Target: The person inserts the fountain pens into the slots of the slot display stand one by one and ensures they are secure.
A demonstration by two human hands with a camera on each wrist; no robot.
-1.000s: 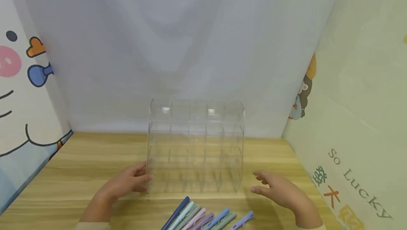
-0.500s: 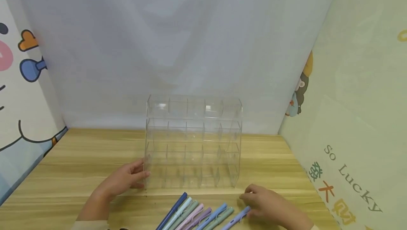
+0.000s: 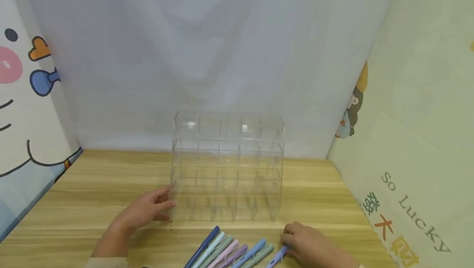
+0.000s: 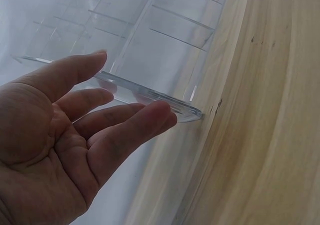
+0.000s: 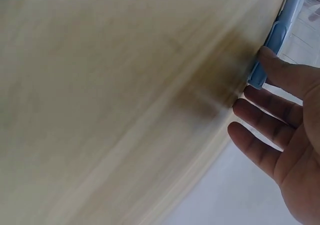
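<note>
A clear acrylic display rack (image 3: pixel 227 169) with several tiers of small compartments stands upright on the wooden table. At its lower left side, my left hand (image 3: pixel 146 210) touches the panel edge with relaxed fingers; the left wrist view shows the thumb (image 4: pixel 82 70) near the rim of the panel. In front of the rack, several capped pens (image 3: pixel 222 251) in blue, green, pink and purple lie side by side. My right hand (image 3: pixel 311 243) pinches the clip end of the rightmost periwinkle pen (image 3: pixel 277 256). In the right wrist view the thumb presses the pen (image 5: pixel 280 30), the other fingers spread below.
A white cloth (image 3: pixel 237 54) hangs behind the table (image 3: pixel 111 169). Printed panels stand at the left (image 3: pixel 22 107) and the right (image 3: pixel 418 136). The near ends of the pens run past the lower edge of the head view.
My right hand has come down and inward from beside the rack to the rightmost pen and taken hold of its end. The left hand stays at the rack's side.
</note>
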